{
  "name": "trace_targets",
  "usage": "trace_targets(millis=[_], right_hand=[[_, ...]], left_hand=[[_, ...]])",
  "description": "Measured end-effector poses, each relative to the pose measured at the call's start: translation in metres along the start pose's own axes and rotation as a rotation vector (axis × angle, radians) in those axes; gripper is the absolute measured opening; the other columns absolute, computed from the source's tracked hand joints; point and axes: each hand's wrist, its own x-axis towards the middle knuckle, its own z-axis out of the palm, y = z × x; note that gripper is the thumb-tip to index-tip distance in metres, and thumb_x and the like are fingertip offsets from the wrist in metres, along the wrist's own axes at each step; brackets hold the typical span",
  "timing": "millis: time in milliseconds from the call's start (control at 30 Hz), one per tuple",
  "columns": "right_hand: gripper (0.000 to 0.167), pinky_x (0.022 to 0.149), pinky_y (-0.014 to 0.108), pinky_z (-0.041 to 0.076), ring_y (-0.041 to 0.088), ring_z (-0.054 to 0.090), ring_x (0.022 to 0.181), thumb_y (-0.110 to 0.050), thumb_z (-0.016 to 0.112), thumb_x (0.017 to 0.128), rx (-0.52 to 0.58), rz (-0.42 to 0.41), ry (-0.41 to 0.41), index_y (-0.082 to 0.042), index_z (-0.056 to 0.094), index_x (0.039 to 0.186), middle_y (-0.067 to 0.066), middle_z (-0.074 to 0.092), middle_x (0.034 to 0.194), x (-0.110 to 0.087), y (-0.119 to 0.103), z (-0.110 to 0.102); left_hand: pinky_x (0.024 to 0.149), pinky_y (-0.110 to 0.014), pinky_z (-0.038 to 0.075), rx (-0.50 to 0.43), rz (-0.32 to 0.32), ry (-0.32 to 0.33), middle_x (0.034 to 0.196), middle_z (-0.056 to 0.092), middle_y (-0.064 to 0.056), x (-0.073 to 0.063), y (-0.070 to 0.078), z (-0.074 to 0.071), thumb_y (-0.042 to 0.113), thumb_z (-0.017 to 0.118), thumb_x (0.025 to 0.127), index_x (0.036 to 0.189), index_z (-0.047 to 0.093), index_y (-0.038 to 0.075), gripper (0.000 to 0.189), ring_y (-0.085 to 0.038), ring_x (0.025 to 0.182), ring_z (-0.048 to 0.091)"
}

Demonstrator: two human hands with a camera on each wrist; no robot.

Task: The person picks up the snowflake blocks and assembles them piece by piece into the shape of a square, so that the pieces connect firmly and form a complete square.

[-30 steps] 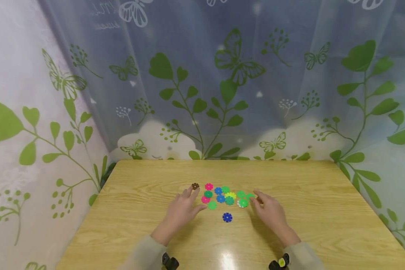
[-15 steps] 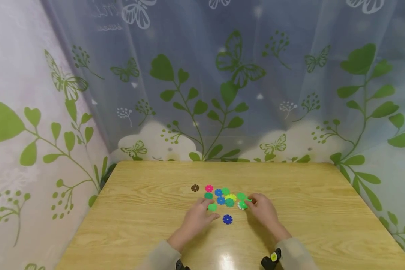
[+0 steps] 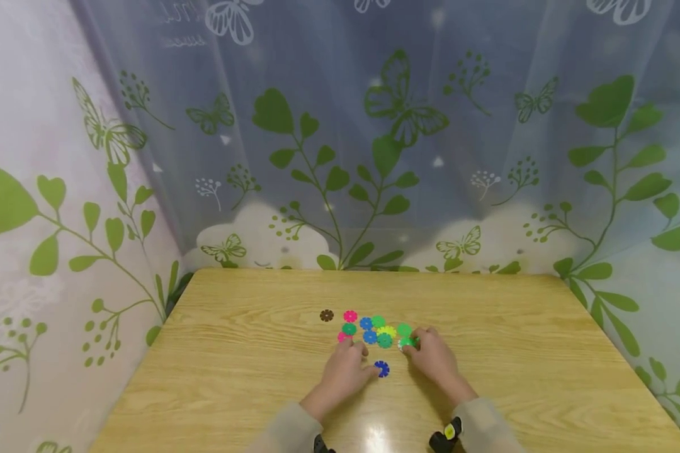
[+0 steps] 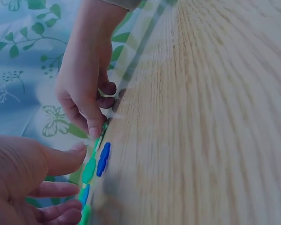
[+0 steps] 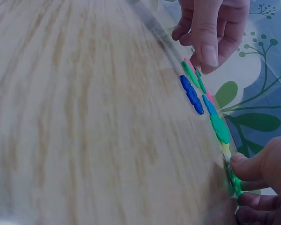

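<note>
Several notched plastic discs lie on the wooden table. In the head view my left hand [image 3: 347,368] hovers over the left of the cluster, near a pink disc [image 3: 343,338] and a dark blue disc [image 3: 382,369]. Its thumb and fingers are apart in the left wrist view, with nothing between them. My right hand [image 3: 433,357] is at the cluster's right end, where thumb and fingers pinch a green disc [image 5: 232,180] low against the table. A white disc there is mostly covered. A light green disc [image 5: 189,74] under my left hand shows in the right wrist view.
A brown disc [image 3: 326,315] lies at the far left, beside another pink disc [image 3: 350,316]. Mid-blue discs, a yellow disc [image 3: 387,331] and a teal disc [image 3: 384,340] fill the middle. Behind the wooden table [image 3: 249,296] hangs a leaf-patterned curtain [image 3: 317,126].
My left hand has moved right from beside the brown disc to the cluster's lower left. My right hand has shifted left along the green discs. The loose discs stay in place.
</note>
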Motion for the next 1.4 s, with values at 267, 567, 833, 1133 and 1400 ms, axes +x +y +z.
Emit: trace_targets(millis=[267, 567, 833, 1133, 1400], right_hand=[[0.039, 0.053, 0.031, 0.046, 0.018, 0.050, 0.069, -0.025, 0.074, 0.079, 0.031, 0.023, -0.013, 0.001, 0.063, 0.105, 0.007, 0.050, 0.085, 0.001, -0.002, 0.001], [0.036, 0.054, 0.031, 0.047, 0.018, 0.053, 0.070, -0.020, 0.074, 0.080, 0.110, 0.034, 0.025, 0.001, 0.061, 0.106, 0.006, 0.055, 0.082, -0.001, 0.001, 0.004], [0.022, 0.062, 0.037, 0.052, 0.020, 0.058, 0.075, -0.012, 0.071, 0.081, 0.189, 0.003, 0.069, -0.002, 0.062, 0.098, 0.006, 0.062, 0.082, -0.005, 0.005, 0.005], [0.010, 0.064, 0.032, 0.051, 0.016, 0.056, 0.073, -0.006, 0.068, 0.082, 0.244, -0.036, 0.115, -0.002, 0.064, 0.089, 0.003, 0.061, 0.078, -0.014, 0.005, 0.005], [0.004, 0.058, 0.026, 0.048, 0.013, 0.053, 0.068, -0.006, 0.067, 0.084, 0.299, -0.058, 0.128, -0.006, 0.063, 0.086, 0.002, 0.061, 0.079, -0.022, -0.003, -0.002]], left_hand=[[0.071, -0.032, 0.048, 0.028, -0.009, -0.021, 0.089, 0.050, -0.004, 0.002, 0.004, 0.008, 0.038, 0.079, 0.071, 0.093, 0.063, 0.004, 0.043, -0.019, 0.082, 0.048], [0.074, -0.032, 0.048, 0.011, -0.006, 0.022, 0.087, 0.052, -0.001, 0.005, 0.001, 0.016, 0.031, 0.080, 0.070, 0.090, 0.063, 0.007, 0.034, -0.018, 0.082, 0.049], [0.072, -0.029, 0.048, -0.050, -0.001, 0.004, 0.083, 0.054, 0.002, 0.009, -0.004, 0.014, 0.024, 0.082, 0.069, 0.086, 0.063, 0.009, 0.029, -0.016, 0.080, 0.051], [0.059, -0.023, 0.046, -0.220, -0.058, -0.019, 0.075, 0.054, 0.005, 0.009, -0.001, 0.015, 0.011, 0.081, 0.070, 0.086, 0.055, 0.012, 0.030, -0.009, 0.067, 0.049], [0.056, -0.020, 0.047, -0.356, -0.032, 0.006, 0.074, 0.055, 0.005, 0.012, -0.006, 0.010, 0.007, 0.070, 0.080, 0.088, 0.058, 0.010, 0.015, -0.007, 0.066, 0.050]])
